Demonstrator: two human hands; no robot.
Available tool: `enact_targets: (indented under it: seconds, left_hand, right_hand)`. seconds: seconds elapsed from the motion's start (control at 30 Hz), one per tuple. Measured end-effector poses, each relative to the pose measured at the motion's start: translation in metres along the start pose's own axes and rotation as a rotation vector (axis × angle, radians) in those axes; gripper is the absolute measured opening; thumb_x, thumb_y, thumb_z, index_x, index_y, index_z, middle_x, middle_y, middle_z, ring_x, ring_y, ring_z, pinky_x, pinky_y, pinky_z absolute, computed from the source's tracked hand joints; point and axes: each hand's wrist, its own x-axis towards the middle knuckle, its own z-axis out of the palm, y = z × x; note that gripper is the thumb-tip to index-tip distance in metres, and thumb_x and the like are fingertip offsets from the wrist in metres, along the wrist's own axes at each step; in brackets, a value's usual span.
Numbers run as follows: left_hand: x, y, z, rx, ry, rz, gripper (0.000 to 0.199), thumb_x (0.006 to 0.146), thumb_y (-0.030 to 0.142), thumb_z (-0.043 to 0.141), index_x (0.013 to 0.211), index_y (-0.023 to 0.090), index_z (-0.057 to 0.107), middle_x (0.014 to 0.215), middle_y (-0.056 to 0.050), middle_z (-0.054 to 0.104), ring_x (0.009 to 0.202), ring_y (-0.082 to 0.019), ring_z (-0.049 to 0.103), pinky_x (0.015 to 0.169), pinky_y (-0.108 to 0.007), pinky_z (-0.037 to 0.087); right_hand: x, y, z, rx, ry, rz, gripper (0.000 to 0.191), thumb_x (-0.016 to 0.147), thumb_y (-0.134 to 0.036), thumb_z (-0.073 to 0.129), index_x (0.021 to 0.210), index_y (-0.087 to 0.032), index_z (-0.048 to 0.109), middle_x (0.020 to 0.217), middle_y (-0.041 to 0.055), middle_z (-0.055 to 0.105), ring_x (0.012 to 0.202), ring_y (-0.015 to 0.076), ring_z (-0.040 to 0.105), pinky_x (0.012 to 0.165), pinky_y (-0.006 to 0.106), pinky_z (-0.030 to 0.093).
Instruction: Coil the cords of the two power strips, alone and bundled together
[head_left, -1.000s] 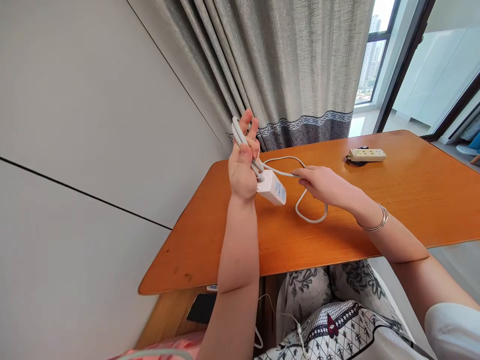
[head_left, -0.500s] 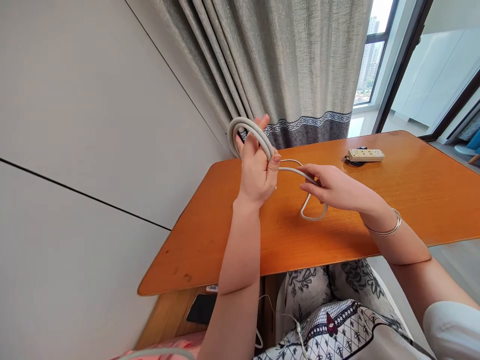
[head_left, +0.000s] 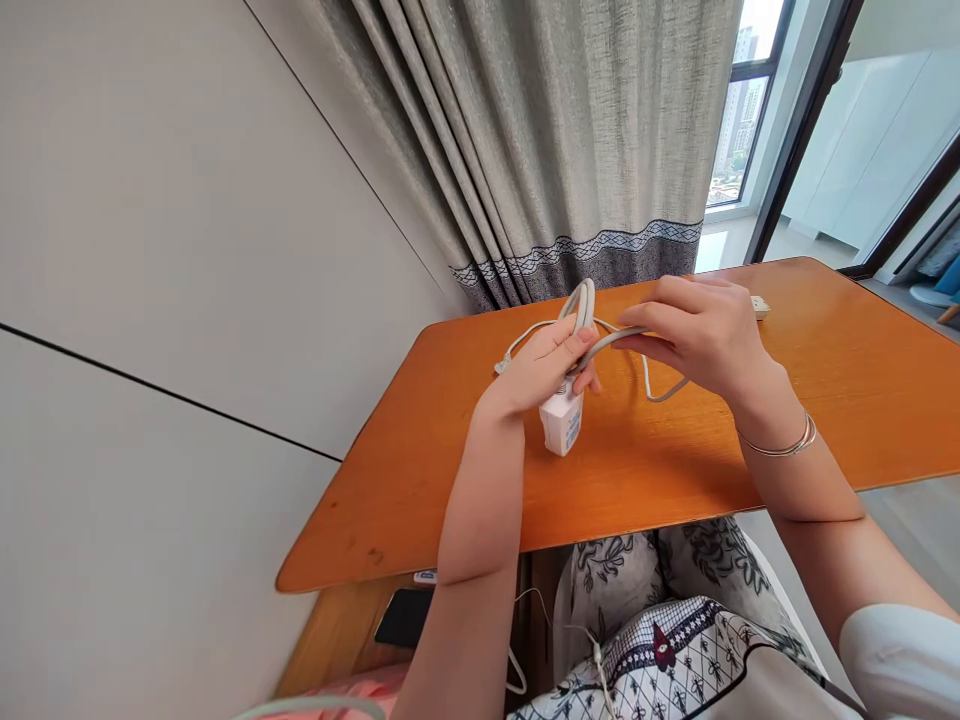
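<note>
My left hand (head_left: 551,355) is closed around a coiled white cable (head_left: 585,300), with the loops standing up above its thumb. Just below the fingers shows a white plastic block (head_left: 561,420) with a printed label, probably one end of the cable. To the right, my right hand (head_left: 705,325) pinches a length of the same cable that runs across from the coil. A thinner stretch with a small plug-like end (head_left: 502,364) lies on the table behind the left hand. More slack dangles under the right hand.
The orange wooden table (head_left: 420,480) spans the view. A power strip (head_left: 760,307) lies at the back right, mostly hidden by my right hand. Below the table's near edge lies a dark phone-like slab (head_left: 405,617). A grey curtain (head_left: 600,130) hangs behind.
My left hand has turned over and come down to the right with the coil, bringing the white block into view. My right hand has risen and moved right, still on the cable.
</note>
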Motion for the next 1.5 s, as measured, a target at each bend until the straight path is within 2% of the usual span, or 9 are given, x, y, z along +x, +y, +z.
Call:
enact_targets:
  seconds: [0.2,0.33,0.47,0.63,0.77,0.97,1.13,1.4,1.5]
  left_hand:
    - [0.005,-0.002,0.004,-0.301,-0.132,-0.052,0.040,0.094,0.060,0.060,0.092,0.020,0.056,0.040,0.013,0.045,0.029,-0.008,0.046,0.074,-0.036,0.063]
    - [0.008,-0.004,0.003,-0.411,-0.205,-0.136,0.037,0.100,0.053,0.051,0.087,0.019,0.057,0.038,0.012,0.042,0.025,-0.007,0.039,0.067,-0.037,0.065]
    - [0.008,-0.011,0.002,-0.614,-0.162,-0.195,0.049,0.103,0.060,0.036,0.071,0.022,0.043,0.035,0.014,0.025,0.019,-0.007,0.023,0.049,-0.034,0.061]
    - [0.009,-0.020,-0.003,-0.705,-0.055,-0.200,0.057,0.097,0.075,0.030,0.072,0.025,0.038,0.037,0.015,0.012,0.018,-0.008,0.014,0.039,-0.030,0.053]
    - [0.012,-0.018,-0.003,-0.687,0.013,-0.193,0.057,0.094,0.077,0.036,0.074,0.024,0.041,0.037,0.016,0.017,0.019,-0.008,0.019,0.045,-0.031,0.056]
    - [0.012,-0.006,0.004,-0.533,0.033,-0.142,0.032,0.098,0.053,0.055,0.092,0.021,0.056,0.041,0.014,0.039,0.028,-0.008,0.041,0.053,-0.025,0.057]
    - [0.012,0.000,0.004,-0.503,0.050,-0.165,0.034,0.097,0.051,0.059,0.089,0.019,0.057,0.047,0.010,0.045,0.030,-0.006,0.039,0.042,-0.021,0.049]
    - [0.006,0.015,0.016,-0.723,0.081,-0.224,0.037,0.103,0.046,0.049,0.078,0.020,0.045,0.051,0.011,0.032,0.029,-0.001,0.020,0.030,-0.012,0.026]
    - [0.004,0.018,0.016,-0.804,0.087,-0.238,0.041,0.106,0.049,0.038,0.076,0.021,0.041,0.050,0.012,0.025,0.028,-0.002,0.015,0.029,-0.012,0.021]
  right_hand:
    - [0.004,0.018,0.010,0.150,0.037,-0.001,0.046,0.095,-0.067,0.054,0.096,-0.026,0.077,0.088,0.0071,0.059,0.084,0.0202,0.056,0.071,0.032,0.043]
    - [0.006,0.027,0.018,0.226,0.061,0.023,0.043,0.097,-0.061,0.054,0.106,-0.026,0.078,0.098,0.0088,0.063,0.094,0.0222,0.060,0.079,0.035,0.049]
    - [0.009,0.028,0.026,0.458,0.060,0.120,0.045,0.100,-0.057,0.050,0.120,-0.024,0.073,0.107,0.0090,0.067,0.102,0.0214,0.063,0.086,0.035,0.052]
    - [0.010,0.020,0.038,1.037,-0.157,0.260,0.053,0.097,-0.064,0.052,0.116,-0.017,0.068,0.077,0.0010,0.062,0.075,0.0141,0.064,0.073,0.029,0.056]
    - [0.012,0.018,0.046,1.256,-0.133,0.364,0.049,0.092,-0.064,0.061,0.092,-0.015,0.066,0.060,-0.0074,0.039,0.052,0.0074,0.042,0.055,0.023,0.050]
    - [0.012,0.020,0.048,1.248,-0.064,0.450,0.045,0.092,-0.061,0.063,0.084,-0.016,0.062,0.055,-0.0097,0.029,0.046,0.0060,0.028,0.043,0.020,0.039]
    - [0.011,0.019,0.049,1.230,-0.081,0.442,0.047,0.088,-0.062,0.067,0.083,-0.016,0.064,0.053,-0.0102,0.030,0.044,0.0054,0.028,0.042,0.020,0.039]
    - [0.009,0.028,0.034,1.188,-0.206,0.271,0.050,0.089,-0.066,0.064,0.098,-0.016,0.067,0.063,-0.0044,0.053,0.056,0.0099,0.058,0.056,0.024,0.051]
    - [0.009,0.032,0.027,1.120,-0.157,0.235,0.048,0.086,-0.063,0.070,0.097,-0.016,0.069,0.072,0.0011,0.065,0.067,0.0136,0.067,0.062,0.026,0.054]
